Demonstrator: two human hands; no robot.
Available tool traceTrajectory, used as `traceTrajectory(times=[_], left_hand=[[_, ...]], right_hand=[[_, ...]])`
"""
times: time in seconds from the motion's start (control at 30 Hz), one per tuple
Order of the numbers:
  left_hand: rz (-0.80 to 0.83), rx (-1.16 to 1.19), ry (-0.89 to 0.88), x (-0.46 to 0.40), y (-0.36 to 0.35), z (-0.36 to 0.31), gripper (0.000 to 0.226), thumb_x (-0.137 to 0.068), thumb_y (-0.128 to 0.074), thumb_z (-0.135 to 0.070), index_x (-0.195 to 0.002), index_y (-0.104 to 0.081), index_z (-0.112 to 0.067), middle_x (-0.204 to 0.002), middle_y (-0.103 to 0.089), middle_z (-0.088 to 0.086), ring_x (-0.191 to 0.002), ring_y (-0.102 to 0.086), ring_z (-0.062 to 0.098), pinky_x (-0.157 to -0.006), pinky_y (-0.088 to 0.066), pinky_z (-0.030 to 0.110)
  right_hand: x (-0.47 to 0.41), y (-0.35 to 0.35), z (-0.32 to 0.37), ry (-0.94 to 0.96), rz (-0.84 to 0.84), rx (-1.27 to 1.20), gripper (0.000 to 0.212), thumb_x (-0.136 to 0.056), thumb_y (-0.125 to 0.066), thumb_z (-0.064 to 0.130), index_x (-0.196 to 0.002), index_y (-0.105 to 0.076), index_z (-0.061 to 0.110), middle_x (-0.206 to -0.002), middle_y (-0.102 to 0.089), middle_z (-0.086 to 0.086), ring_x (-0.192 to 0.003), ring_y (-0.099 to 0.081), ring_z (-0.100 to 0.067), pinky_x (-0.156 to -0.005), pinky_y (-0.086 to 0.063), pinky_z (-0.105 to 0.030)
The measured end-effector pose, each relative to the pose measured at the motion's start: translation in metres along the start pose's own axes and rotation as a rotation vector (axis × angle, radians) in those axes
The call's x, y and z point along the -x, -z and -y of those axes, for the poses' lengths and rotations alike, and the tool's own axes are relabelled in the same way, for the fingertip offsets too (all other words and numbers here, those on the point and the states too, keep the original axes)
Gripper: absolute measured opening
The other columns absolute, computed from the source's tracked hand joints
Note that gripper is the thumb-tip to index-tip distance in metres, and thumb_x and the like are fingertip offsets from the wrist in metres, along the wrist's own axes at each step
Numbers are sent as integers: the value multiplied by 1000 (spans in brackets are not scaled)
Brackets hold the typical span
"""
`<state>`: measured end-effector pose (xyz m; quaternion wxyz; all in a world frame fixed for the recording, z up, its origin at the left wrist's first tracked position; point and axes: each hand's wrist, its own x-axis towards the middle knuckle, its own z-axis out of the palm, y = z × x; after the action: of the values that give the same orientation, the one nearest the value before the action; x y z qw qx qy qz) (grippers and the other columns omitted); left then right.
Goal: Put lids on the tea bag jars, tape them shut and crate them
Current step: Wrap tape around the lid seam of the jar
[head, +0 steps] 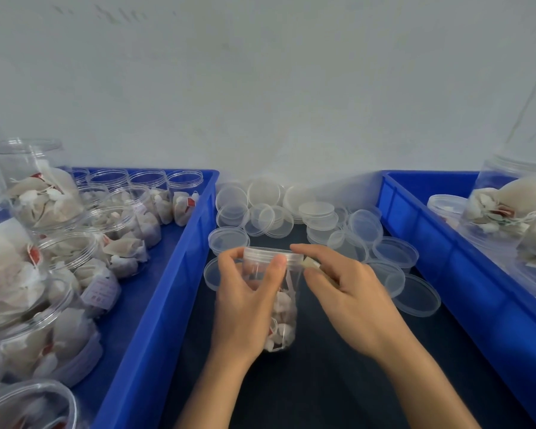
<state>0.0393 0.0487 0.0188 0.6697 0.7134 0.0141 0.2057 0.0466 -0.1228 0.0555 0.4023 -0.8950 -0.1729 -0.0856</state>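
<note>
the left hand gripped a clear jar of tea bags standing upright on the dark table between two blue crates, thumb curled across its upper wall. a clear lid sat on the jar's mouth. the right hand touched the lid's right rim with its forefinger and pinched a small pale piece, too blurred to name. loose lids lay heaped at the far side. the left crate held open jars; the right crate held more.

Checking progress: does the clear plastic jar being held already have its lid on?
Yes, a clear lid caps the clear plastic jar gripped by the left hand.
</note>
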Motion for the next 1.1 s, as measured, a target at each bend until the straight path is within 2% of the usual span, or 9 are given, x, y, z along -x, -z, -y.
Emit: traceTrajectory(times=[0.23, 0.4, 0.6, 0.8, 0.93, 1.1], left_hand=[[41, 63, -9, -2, 4, 2, 65, -73, -71, -72, -120, -50, -32, -108, -72, -27, -95, -73, -2, -74, -54, 10], [88, 56, -12, -3, 6, 7, 61, -76, -71, -70, -119, -52, -32, -108, -72, -28, -98, -71, -5, -77, -52, 8], [138, 76, 33, -4, 7, 8, 50, -90, -74, -59, -120, -55, -24, -105, -75, -17, -98, -74, 3, -78, -54, 10], [176, 112, 48, -4, 9, 6, 51, -86, -67, -53, -122, -56, -18, -105, -76, -16, -98, -74, 3, -79, -54, 11], [203, 128, 52, -4, 11, 5, 47, -95, -72, -51, -124, -56, -16, -108, -75, -15, -102, -74, 5, -82, -55, 13], [249, 158, 22, -4, 14, 7, 59, -84, -69, -58, -125, -57, -17, -112, -75, -14, -106, -73, 6, -84, -55, 12]], right_hand=[[-4, 6, -6, -23, -2, -48, 37, -100, -58, 35, -128, -62, 59, -55, -44, 5, -53, -45, -6, -61, -37, -26], [-3, 10, -9, -30, -3, -49, 32, -97, -62, 37, -120, -66, 58, -53, -46, 8, -53, -47, -6, -60, -38, -27], [-3, 10, -9, -46, -6, -65, 30, -95, -61, 33, -113, -67, 57, -52, -45, 9, -52, -46, -6, -59, -40, -30], [-4, 9, -10, -56, 17, -94, 29, -95, -61, 37, -115, -66, 58, -54, -47, 8, -52, -46, -5, -61, -41, -31], [-5, 13, -11, -62, 92, -203, 29, -97, -63, 38, -119, -66, 57, -55, -42, 8, -54, -40, -7, -58, -38, -31], [-4, 18, -10, -74, 156, -249, 29, -94, -64, 45, -120, -66, 58, -58, -42, 7, -56, -38, -11, -56, -35, -26]])
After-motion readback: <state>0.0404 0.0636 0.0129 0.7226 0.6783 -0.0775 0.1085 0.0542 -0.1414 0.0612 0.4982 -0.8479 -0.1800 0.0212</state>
